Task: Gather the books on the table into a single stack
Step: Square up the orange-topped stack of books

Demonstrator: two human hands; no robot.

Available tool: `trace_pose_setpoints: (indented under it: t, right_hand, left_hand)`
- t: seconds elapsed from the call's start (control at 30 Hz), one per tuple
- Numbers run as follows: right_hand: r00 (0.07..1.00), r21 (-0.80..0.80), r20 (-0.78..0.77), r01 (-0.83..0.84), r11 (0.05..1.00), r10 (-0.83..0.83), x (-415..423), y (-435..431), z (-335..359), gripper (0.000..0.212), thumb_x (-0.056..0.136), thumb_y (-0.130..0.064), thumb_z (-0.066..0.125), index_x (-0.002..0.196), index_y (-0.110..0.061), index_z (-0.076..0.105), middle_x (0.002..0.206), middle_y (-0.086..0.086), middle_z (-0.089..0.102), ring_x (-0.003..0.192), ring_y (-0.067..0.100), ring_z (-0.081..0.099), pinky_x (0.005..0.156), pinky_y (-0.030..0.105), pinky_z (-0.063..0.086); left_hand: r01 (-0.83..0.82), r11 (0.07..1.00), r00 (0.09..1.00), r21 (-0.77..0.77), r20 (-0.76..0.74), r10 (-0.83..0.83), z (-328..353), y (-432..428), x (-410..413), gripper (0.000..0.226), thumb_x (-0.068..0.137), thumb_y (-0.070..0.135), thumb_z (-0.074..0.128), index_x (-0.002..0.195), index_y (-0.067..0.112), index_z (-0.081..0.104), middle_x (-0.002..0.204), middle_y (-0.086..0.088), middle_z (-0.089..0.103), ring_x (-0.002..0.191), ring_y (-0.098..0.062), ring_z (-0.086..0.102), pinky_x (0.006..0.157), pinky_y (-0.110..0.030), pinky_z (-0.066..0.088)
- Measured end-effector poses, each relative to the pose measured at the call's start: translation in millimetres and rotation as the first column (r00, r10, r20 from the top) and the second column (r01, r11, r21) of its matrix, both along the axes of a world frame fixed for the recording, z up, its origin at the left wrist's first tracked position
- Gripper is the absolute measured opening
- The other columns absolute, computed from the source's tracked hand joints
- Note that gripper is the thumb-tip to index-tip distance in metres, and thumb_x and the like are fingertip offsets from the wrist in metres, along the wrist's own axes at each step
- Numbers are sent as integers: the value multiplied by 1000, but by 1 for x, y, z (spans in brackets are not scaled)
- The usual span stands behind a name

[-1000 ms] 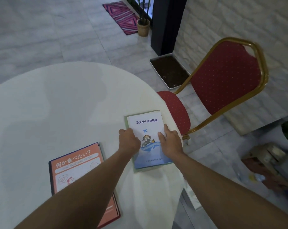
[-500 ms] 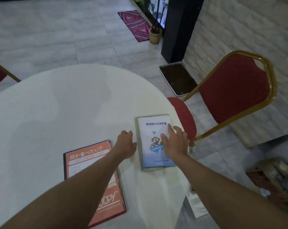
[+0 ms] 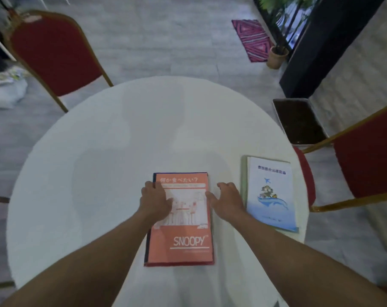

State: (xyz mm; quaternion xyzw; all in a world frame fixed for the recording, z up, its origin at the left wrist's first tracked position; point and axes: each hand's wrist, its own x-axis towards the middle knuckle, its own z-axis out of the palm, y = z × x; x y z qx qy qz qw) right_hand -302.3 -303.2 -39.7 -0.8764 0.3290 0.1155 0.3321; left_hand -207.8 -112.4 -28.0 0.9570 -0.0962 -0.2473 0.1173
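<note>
An orange book [image 3: 189, 242] marked SNOOPY lies flat near the middle front of the round white table [image 3: 103, 156]. My left hand [image 3: 155, 201] rests on its upper left part, fingers spread over the cover. My right hand [image 3: 227, 199] hovers open beside the book's right edge, thumb touching or almost touching that edge. A white and blue book [image 3: 269, 193] with a plane and whale picture lies to the right, near the table's rim; it seems to sit on a second greenish book whose edge shows on its left. Neither hand touches it.
A red chair with gold frame [image 3: 55, 52] stands at the far left of the table, another red chair [image 3: 365, 165] at the right. On the floor beyond are a dark tray [image 3: 299, 122], a potted plant [image 3: 276, 56] and a pink rug [image 3: 252, 38].
Both hands left the white and blue book and moved left to the orange book. The view swung left, so the orange book now sits centrally.
</note>
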Motion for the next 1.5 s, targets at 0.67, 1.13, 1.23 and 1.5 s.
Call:
trace_pose_setpoints:
  t: [0.67,1.13,1.23,1.5]
  right_hand:
    - [952,572,-73,283,770,-296,11,33,10,57,84,-4,74,123,-17,34,107,1,61,90,22,69,72,39,62]
    - [809,267,577,-56,962,-113,27,43,90,39,88,-10,61,115,-24,38,105,-3,68,93,9,68,74,21,53]
    - [833,243,553,-127,962,-29,12,43,79,38,91,-11,58,117,-26,35,109,-5,65,96,2,64,72,8,46]
    - [829,167,554,-200,965,76,3,41,68,34,97,-14,50,122,-30,35,118,-4,63,104,10,62,84,21,49]
  left_hand:
    - [-695,605,689,-388,-598,409,10,25,-7,47,88,8,65,125,15,37,105,-8,66,85,-28,70,62,-38,60]
    - [-18,640,980,-768,112,162,86,47,17,37,89,5,55,119,17,36,113,6,52,104,-6,59,84,-27,54]
    - [74,714,982,-697,175,70,75,63,9,44,92,9,55,129,20,33,122,3,51,106,-12,59,86,-28,52]
    - [22,746,991,-666,115,74,79,65,3,36,97,8,50,126,22,34,107,20,55,91,-1,60,62,-12,49]
